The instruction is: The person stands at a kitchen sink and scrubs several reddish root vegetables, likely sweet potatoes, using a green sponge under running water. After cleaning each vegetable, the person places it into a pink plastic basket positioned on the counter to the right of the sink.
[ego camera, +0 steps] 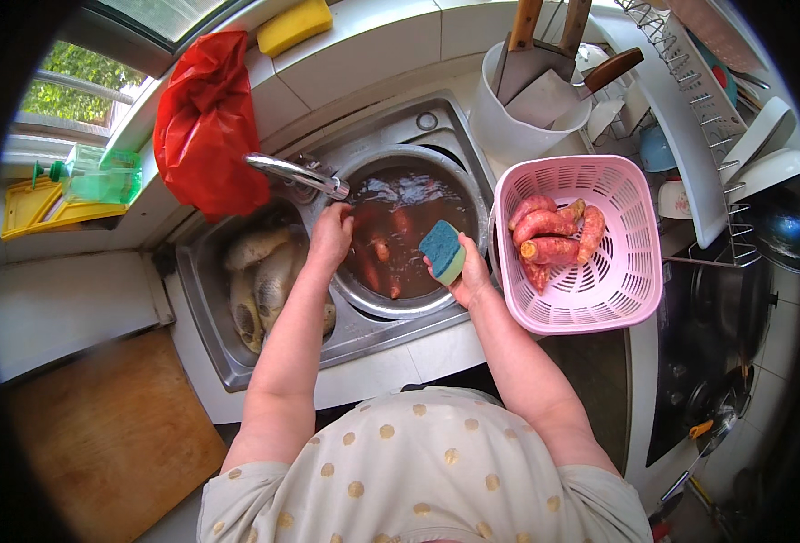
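Observation:
A round metal basin (478,271) of murky water sits over the right bowl of the sink, with several sweet potatoes (379,248) in it. My right hand (469,271) holds a sponge (443,251) with a green scouring side above the basin's right part. My left hand (333,234) is at the basin's left rim, just below the spout of the chrome faucet (298,175); its fingers are partly hidden, so I cannot tell whether it grips anything. A pink plastic basket (617,285) on the right holds several reddish sweet potatoes (547,224).
Large lotus root pieces (274,285) lie in the left sink bowl (220,339). A red plastic bag (206,129) stands behind the faucet. Cleavers (546,98) stand in a white container (529,139), near a wire dish rack (719,170). A wooden board (115,434) lies lower left.

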`<state>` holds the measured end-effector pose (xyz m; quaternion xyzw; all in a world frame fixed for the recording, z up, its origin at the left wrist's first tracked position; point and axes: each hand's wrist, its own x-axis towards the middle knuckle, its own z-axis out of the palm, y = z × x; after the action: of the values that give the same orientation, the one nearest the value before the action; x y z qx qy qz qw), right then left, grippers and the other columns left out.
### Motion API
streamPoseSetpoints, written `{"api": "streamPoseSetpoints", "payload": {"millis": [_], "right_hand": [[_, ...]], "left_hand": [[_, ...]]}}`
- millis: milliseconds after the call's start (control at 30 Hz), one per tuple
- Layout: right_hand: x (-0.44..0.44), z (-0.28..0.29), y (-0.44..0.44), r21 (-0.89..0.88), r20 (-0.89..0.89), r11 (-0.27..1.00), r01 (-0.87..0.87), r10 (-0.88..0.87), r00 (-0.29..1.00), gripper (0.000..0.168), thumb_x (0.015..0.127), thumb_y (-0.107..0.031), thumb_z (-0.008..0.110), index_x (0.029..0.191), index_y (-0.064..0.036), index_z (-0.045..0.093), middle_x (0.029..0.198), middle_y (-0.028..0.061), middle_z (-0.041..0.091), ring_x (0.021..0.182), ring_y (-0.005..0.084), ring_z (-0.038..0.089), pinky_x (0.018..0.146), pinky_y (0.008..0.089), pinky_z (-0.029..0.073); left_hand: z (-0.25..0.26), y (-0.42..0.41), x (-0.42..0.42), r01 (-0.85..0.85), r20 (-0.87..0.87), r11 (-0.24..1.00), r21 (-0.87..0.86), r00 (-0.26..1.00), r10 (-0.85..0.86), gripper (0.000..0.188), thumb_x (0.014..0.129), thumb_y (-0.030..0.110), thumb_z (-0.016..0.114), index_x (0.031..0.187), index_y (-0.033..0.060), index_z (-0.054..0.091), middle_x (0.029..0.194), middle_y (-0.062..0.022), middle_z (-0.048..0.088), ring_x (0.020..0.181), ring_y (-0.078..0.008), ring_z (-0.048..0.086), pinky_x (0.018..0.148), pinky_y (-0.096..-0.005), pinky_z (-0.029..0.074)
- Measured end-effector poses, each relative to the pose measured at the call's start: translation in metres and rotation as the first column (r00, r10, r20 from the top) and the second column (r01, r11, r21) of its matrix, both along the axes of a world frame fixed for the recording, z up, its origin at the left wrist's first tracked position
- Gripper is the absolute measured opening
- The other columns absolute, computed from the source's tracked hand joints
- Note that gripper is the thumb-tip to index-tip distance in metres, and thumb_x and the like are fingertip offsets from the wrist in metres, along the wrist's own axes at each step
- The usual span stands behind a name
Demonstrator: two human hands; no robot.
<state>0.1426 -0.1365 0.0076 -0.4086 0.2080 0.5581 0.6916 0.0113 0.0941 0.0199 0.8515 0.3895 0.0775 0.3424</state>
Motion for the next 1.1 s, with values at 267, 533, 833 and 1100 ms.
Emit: {"api": "streamPoseSetpoints", "payload": {"millis": [267, 533, 833, 1100], "right_hand": [[0.005, 0.001, 0.002, 0.01, 0.069, 0.999, -0.041, 0.04, 0.997, 0.049, 0.089, -0.048, 0.05, 0.121, -0.011, 0.052, 0.105, 0.0103, 0.063, 0.088, 0.0238, 0.064, 0.071, 0.0365, 0.052], [0.001, -0.01, 0.011, -0.188, 0.437, 0.976, -0.11, 0.184, 0.88, 0.049, 0.087, -0.034, 0.059, 0.127, -0.007, 0.048, 0.114, 0.0132, 0.058, 0.095, 0.0248, 0.061, 0.08, 0.0344, 0.05], [-0.033, -0.025, 0.038, -0.899, 0.351, 0.425, 0.109, 0.846, -0.401, 0.072, 0.074, -0.016, 0.067, 0.138, -0.005, 0.036, 0.142, 0.0274, 0.028, 0.121, 0.0415, 0.041, 0.1, 0.0413, 0.039], [-0.032, -0.006, 0.042, -0.445, 0.839, 0.882, -0.154, 0.471, 0.271, 0.052, 0.078, -0.009, 0.056, 0.13, -0.007, 0.045, 0.121, 0.0227, 0.052, 0.11, 0.0395, 0.051, 0.096, 0.0425, 0.041]], "left_hand": [[-0.025, -0.062, 0.019, 0.093, -0.436, 0.996, 0.014, 0.897, -0.078, 0.051, 0.079, 0.033, 0.066, 0.121, 0.009, 0.049, 0.113, -0.0226, 0.053, 0.098, -0.039, 0.058, 0.084, -0.0455, 0.049], [-0.046, -0.044, -0.012, 0.133, -0.115, 0.916, -0.377, 0.975, -0.189, 0.06, 0.076, 0.005, 0.058, 0.133, 0.0114, 0.04, 0.106, -0.0164, 0.053, 0.09, -0.0304, 0.059, 0.08, -0.0365, 0.05], [-0.002, -0.061, -0.028, 0.022, -0.024, -0.091, -0.996, 0.881, 0.473, 0.031, 0.093, 0.031, 0.051, 0.116, 0.011, 0.047, 0.083, -0.0056, 0.055, 0.057, -0.0143, 0.049, 0.052, -0.0272, 0.041], [-0.012, -0.06, -0.034, 0.064, -0.075, -0.267, -0.961, 0.874, 0.48, 0.044, 0.093, 0.056, 0.04, 0.109, 0.0171, 0.051, 0.072, -0.0019, 0.052, 0.046, -0.0105, 0.038, 0.043, -0.0227, 0.03]]}}
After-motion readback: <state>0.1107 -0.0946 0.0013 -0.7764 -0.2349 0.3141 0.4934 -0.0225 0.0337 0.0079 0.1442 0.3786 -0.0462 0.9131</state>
